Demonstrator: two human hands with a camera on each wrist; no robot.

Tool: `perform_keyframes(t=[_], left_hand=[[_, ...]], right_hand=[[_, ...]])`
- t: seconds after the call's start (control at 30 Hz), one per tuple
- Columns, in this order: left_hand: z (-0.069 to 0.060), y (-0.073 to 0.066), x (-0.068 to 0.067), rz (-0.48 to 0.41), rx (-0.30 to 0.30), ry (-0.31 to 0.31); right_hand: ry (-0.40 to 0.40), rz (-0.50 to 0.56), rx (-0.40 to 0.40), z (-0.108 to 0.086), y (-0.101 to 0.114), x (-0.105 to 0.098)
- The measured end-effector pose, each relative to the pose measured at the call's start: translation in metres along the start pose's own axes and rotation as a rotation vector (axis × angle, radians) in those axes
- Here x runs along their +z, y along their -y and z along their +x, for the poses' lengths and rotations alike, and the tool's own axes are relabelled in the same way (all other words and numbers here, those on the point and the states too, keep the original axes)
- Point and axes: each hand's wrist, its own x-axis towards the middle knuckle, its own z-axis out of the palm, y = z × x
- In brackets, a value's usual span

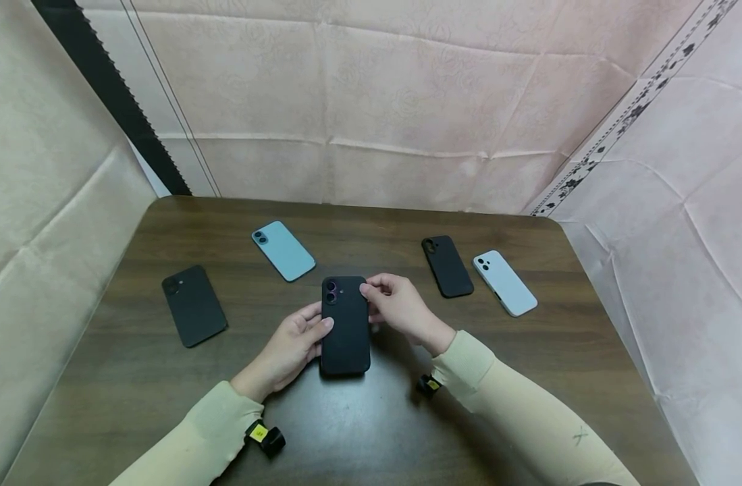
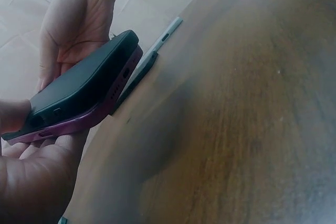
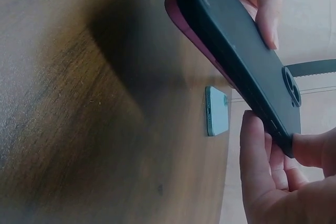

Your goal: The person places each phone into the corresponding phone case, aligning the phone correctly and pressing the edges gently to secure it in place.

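Note:
A black phone case [image 1: 346, 337] covers the back of a purple phone [image 2: 86, 121] above the middle of the table. At the bottom end, the case stands slightly away from the phone in the left wrist view. My left hand [image 1: 294, 344] grips the left side, thumb on the case and fingers underneath. At the upper right corner, by the camera end, my right hand [image 1: 401, 307] pinches the case and phone between thumb and fingers. In the right wrist view, a purple edge shows below the case [image 3: 239, 40]. The phone's screen side is hidden in the head view.
A dark phone or case [image 1: 194, 307] lies at the left of the brown table [image 1: 134, 391]. Farther back is a light blue phone [image 1: 283, 251]. To the right lie a black phone case [image 1: 449, 270] and a white phone [image 1: 506, 283]. Pale cloth [image 1: 407, 101] hangs behind.

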Motion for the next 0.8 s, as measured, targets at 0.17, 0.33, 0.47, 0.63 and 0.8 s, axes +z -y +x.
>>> perform_keyframes(t=[0.17, 0.33, 0.47, 0.63, 0.8], left_hand=[[0.0006, -0.0004, 0.0025, 0.008, 0.002, 0.009], [0.0021, -0.0018, 0.0055, 0.066, -0.003, -0.017], [0.0027, -0.0037, 0.0068, 0.132, -0.018, -0.066], [0.0028, -0.0040, 0.0075, 0.194, -0.028, -0.108], [0.0034, -0.0023, 0.0077, 0.231, -0.027, -0.142]], right_hand=[[-0.021, -0.031, -0.011, -0.0014, 0.0012, 0.0012], [-0.037, -0.053, -0.026, -0.0022, 0.0013, 0.0027], [-0.038, -0.055, -0.026, -0.0025, 0.0022, 0.0029], [-0.032, -0.053, -0.016, -0.0026, 0.0027, 0.0027], [-0.026, -0.055, -0.015, -0.0021, 0.0013, 0.0034]])
